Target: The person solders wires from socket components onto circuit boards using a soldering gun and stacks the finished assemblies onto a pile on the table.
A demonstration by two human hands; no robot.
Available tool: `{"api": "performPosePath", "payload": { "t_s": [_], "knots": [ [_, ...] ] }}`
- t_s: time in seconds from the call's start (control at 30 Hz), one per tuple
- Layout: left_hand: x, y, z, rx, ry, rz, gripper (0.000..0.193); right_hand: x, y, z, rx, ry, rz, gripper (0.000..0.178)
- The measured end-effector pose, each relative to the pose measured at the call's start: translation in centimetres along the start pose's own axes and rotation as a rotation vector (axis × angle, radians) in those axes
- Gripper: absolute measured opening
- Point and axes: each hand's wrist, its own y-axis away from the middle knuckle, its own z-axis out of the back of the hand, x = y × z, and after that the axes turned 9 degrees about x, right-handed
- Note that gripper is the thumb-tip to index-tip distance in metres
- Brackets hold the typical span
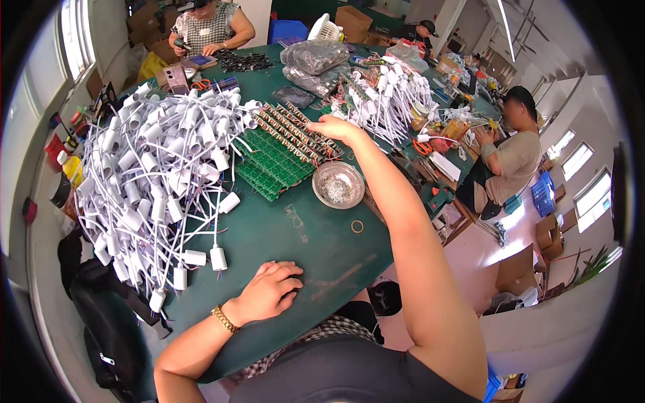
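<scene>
My left hand (269,292) rests on the green tabletop with its fingers loosely bent and apart, holding nothing. Stretched far forward, my right hand (334,129) has its fingers closed at the edge of a circuit board (295,131) filled with small parts, one of several lying in rows. The fingertips are partly hidden. Beneath those rows lie bare green circuit boards (272,164). A round metal bowl (338,185) holding small shiny bits stands just right of the boards. To the left spreads a big heap of white cylindrical lamp holders with cables (154,174).
A rubber band (357,227) lies near the bowl. Another white cable heap (390,97), dark plastic bags (316,57) and orange-handled scissors (422,144) are farther off. Co-workers sit across the table (211,30) and at the right (514,151). A black bag (111,322) hangs at the left edge.
</scene>
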Motion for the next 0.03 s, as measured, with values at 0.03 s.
{"api": "performPosePath", "payload": {
  "t_s": [0.03],
  "knots": [
    [0.21,0.74,0.18,-0.001,-0.006,0.015,0.027,0.88,-1.00,-1.31,0.023,0.002,0.015,0.079]
  ]
}}
